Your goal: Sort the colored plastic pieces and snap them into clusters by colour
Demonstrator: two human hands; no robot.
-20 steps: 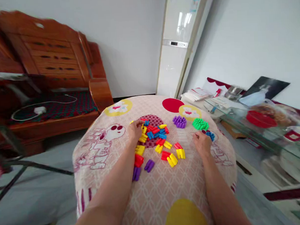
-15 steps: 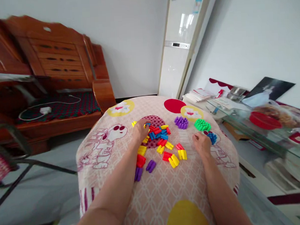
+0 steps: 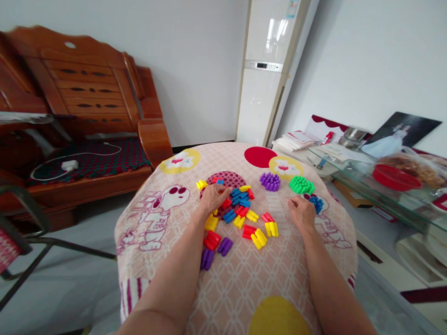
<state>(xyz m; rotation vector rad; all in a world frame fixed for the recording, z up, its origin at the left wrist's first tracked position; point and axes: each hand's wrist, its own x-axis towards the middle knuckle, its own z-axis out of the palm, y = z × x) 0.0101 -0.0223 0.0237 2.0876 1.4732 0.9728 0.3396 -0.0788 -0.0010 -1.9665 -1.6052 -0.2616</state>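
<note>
My left hand [image 3: 211, 198] lies over the left side of a pile of small paired plastic tubes, fingers stretched to the right and touching red pieces [image 3: 225, 203] and blue pieces [image 3: 238, 196]. What lies beneath its palm is hidden. Near its wrist are a yellow piece [image 3: 211, 223], a red piece [image 3: 212, 240] and purple pieces [image 3: 224, 246]. To the right, my right hand [image 3: 301, 213] is closed in a pinch; a thin sliver shows at its fingertips, too small to name. Beside it stand a blue cluster [image 3: 316, 204] and a green cluster [image 3: 302, 185] of upright tubes.
A purple cluster [image 3: 270, 182] stands behind the pile on the cloth-covered round table [image 3: 244, 295]. Red and yellow pairs [image 3: 258, 239] lie between my hands. A glass-topped cabinet [image 3: 361, 186] is at the right, a wooden bench [image 3: 90, 94] behind left, a folding chair [image 3: 11, 236] at left.
My left hand has moved right across the pile, and red and blue pieces there have shifted. The red piece by its wrist shows more fully. My right hand stays in place.
</note>
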